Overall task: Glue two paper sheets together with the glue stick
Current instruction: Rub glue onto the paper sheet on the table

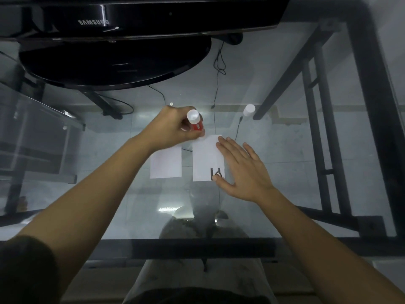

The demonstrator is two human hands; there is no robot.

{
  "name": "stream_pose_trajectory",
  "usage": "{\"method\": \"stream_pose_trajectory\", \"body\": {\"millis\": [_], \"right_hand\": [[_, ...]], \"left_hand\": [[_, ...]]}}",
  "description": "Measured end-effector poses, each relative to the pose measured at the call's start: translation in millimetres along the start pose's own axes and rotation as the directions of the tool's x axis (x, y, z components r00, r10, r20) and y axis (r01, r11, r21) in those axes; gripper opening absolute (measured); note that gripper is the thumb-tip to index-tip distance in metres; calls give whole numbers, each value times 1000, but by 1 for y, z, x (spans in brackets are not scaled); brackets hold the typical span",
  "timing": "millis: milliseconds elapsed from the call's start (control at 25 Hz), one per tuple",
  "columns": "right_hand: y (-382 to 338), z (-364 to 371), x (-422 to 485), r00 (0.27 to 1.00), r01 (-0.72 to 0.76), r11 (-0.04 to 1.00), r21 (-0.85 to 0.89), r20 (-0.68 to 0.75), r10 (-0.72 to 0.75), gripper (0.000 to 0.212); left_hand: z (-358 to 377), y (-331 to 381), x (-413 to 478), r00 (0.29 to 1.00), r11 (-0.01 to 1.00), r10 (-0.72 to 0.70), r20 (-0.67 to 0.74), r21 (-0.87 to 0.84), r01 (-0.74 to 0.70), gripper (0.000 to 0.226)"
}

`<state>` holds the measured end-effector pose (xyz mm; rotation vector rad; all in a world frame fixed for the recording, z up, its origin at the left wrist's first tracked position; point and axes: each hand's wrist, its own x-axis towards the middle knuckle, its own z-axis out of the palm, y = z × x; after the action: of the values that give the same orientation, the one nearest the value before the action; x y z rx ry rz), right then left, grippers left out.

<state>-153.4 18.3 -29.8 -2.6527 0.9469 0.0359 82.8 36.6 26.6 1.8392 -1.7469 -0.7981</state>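
Fingers [186, 128] grip red, white-ended glue stick [195, 121].

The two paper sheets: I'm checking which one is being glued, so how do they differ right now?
The right sheet is pinned flat by the right hand, with the glue stick in the left hand at its far left corner; the left sheet lies untouched. The right sheet bears a dark mark near its front edge; the left sheet looks blank. Both are white, lying side by side on the glass table.

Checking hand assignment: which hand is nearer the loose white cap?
Right. The right hand lies flat on the marked sheet, below the white cap. The left hand, gripping the glue stick, is further off to the cap's left.
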Motion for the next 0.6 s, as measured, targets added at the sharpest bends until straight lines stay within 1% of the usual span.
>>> {"method": "stream_pose_trajectory", "body": {"millis": [40,80,160,240,320,400,520,600], "right_hand": [[-1,0,0,1000,2,1000,4,2,-2,75],[-2,1,0,1000,6,1000,9,6,-6,74],[-4,1,1,1000,15,999,31,16,-16,71],[-6,1,1,999,24,998,65,33,-26,68],[-6,1,1,997,41,997,67,66,-45,69],[-6,0,3,994,58,997,59,87,-63,72],[-4,-4,6,996,57,996,64,71,-61,74],[-4,-5,6,996,52,995,90,62,-58,74]], "left_hand": [[2,0,-5,1000,999,-9,-11,-32,8,30],[6,2,-13,1000,997,2,13,-72,-1,30],[16,7,-35,991,991,54,119,-131,-39,32],[25,9,-50,977,991,77,201,-122,-53,34],[25,7,-48,971,994,74,228,-97,-53,30],[17,3,-36,975,996,67,211,-74,-52,28],[3,-1,-13,997,1000,-8,80,-15,9,26],[1,-1,-11,999,998,-43,10,-34,44,25]]}}
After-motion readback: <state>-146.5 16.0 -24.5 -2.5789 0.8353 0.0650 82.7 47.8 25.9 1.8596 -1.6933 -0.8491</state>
